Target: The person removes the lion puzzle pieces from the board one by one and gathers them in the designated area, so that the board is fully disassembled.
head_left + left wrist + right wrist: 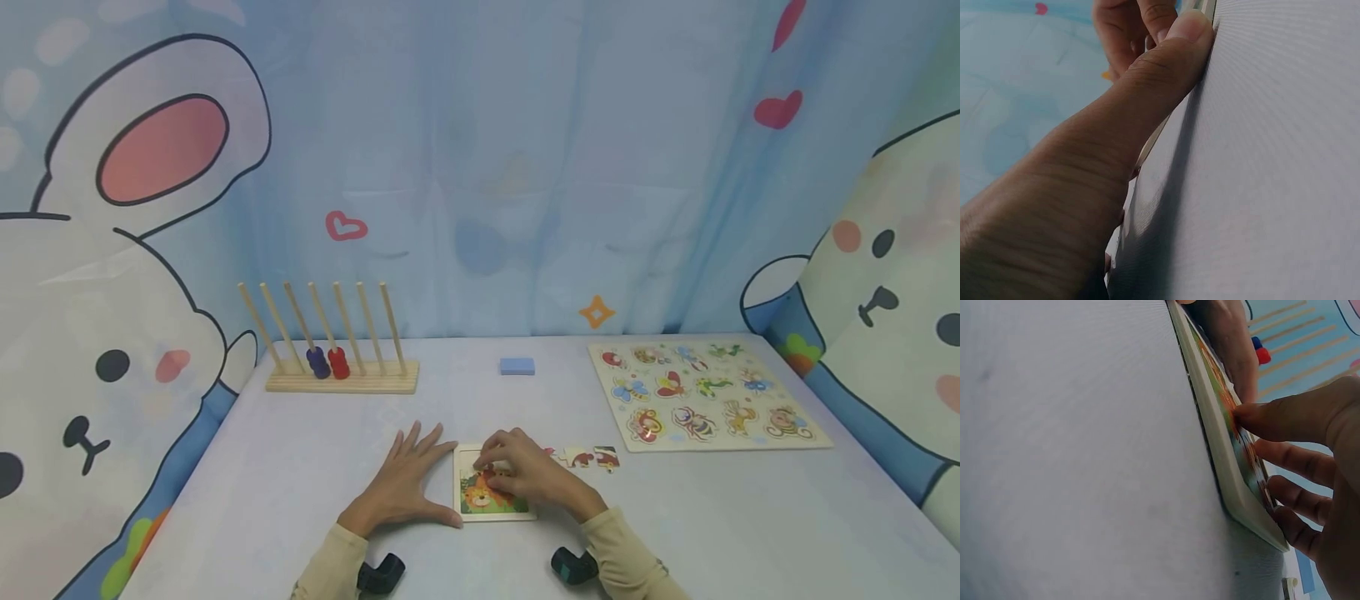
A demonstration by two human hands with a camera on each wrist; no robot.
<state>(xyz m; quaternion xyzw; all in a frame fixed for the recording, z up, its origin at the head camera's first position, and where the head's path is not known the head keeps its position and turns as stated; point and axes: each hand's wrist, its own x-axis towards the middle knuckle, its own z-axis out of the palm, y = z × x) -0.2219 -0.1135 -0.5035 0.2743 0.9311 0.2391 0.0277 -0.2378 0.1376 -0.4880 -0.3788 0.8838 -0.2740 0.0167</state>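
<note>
A small wooden jigsaw tray (495,517) lies on the table, with a lion picture (477,498) in its lower part and bare wood showing at its upper left. My left hand (408,482) has its fingers spread beside the tray; its thumb touches the tray's lower left corner, also seen in the left wrist view. Over the tray, my right hand (528,471) bends its fingers and pinches a puzzle piece against the picture. That piece is mostly hidden by the fingers. In the right wrist view the thumb (1266,419) and fingertips touch the picture.
Loose jigsaw pieces (581,457) lie right of the tray, partly behind the right hand. Further back stand a wooden peg rack (360,383) with blue and red beads and a blue block (517,367). An animal peg board (708,396) lies at the right.
</note>
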